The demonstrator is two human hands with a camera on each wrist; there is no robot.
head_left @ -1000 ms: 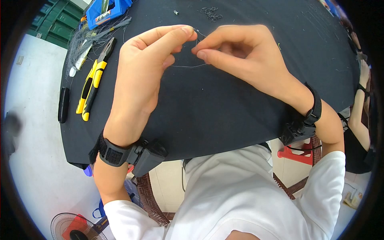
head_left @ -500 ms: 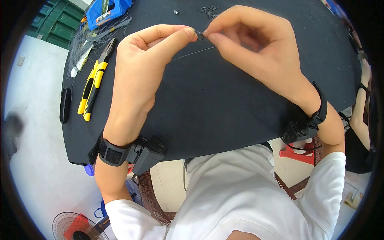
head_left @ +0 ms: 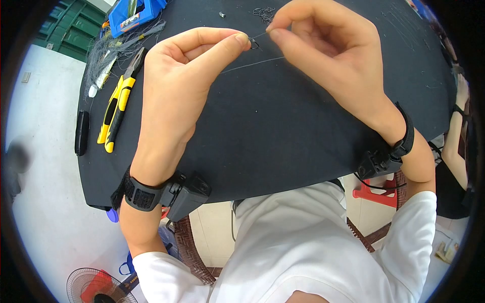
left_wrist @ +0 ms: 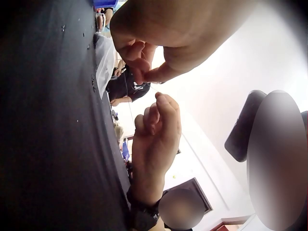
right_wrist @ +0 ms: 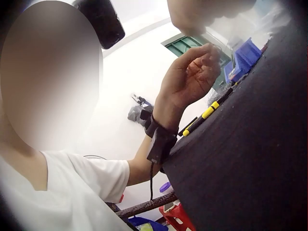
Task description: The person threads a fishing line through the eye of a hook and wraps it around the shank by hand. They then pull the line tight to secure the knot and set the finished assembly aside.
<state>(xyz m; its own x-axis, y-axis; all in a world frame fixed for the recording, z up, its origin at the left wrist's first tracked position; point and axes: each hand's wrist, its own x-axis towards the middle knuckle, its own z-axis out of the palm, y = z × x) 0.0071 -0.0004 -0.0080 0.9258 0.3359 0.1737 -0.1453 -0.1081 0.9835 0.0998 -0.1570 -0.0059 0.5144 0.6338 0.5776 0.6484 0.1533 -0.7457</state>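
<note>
Near twelve o'clock in the head view, the dark piece (head_left: 254, 44) at the left hand (head_left: 178, 81) is too small to identify; near eleven, the edge crops the blue bin (head_left: 118, 26).

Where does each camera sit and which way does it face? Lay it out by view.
Head: worn on the head, looking forward and down at the black tabletop; shows the left hand, the right hand, both forearms and white shirt.
Left wrist: on that wrist, looking past the left hand, large at top, toward the right hand.
Right wrist: on that wrist, looking toward the left hand; the right hand shows at the top, the shirt lower left.
Shared: head and right wrist both show the pliers and blue bin.
</note>
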